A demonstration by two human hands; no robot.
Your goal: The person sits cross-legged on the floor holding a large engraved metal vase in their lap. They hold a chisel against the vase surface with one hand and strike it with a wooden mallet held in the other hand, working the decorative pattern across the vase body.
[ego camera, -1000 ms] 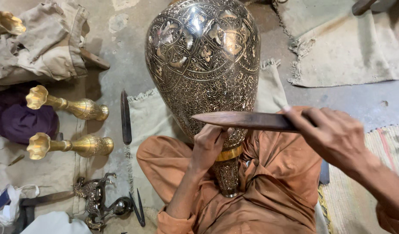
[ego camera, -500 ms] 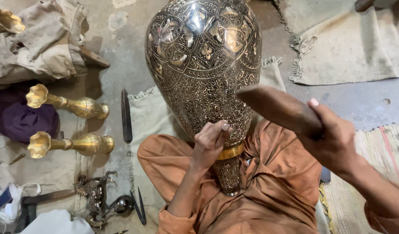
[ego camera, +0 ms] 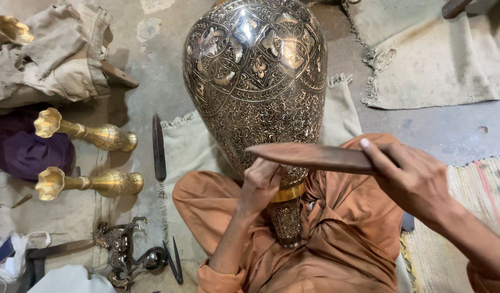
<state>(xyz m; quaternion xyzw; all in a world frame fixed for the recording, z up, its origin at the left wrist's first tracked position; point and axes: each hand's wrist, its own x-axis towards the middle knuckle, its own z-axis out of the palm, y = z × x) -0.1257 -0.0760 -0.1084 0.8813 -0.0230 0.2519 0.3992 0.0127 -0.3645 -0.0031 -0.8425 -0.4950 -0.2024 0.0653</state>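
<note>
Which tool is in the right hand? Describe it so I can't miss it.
Start at the large engraved brass vase lying across the lap. Across its narrow lower end the right hand holds a flat, dark brown wooden paddle, unlike the slim dark spike on the floor.

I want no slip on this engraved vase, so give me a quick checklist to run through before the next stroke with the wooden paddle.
1. Right hand grips wooden paddle: ok.
2. Left hand braced at the neck of the engraved vase: ok.
3. Vase resting steady across the lap: ok, neck lies between the legs.
4. What the left fingertips pinch, if anything: cannot tell, hidden under the paddle.
5. Two brass candlesticks and dark metal tool apart from the vase: ok.
</note>
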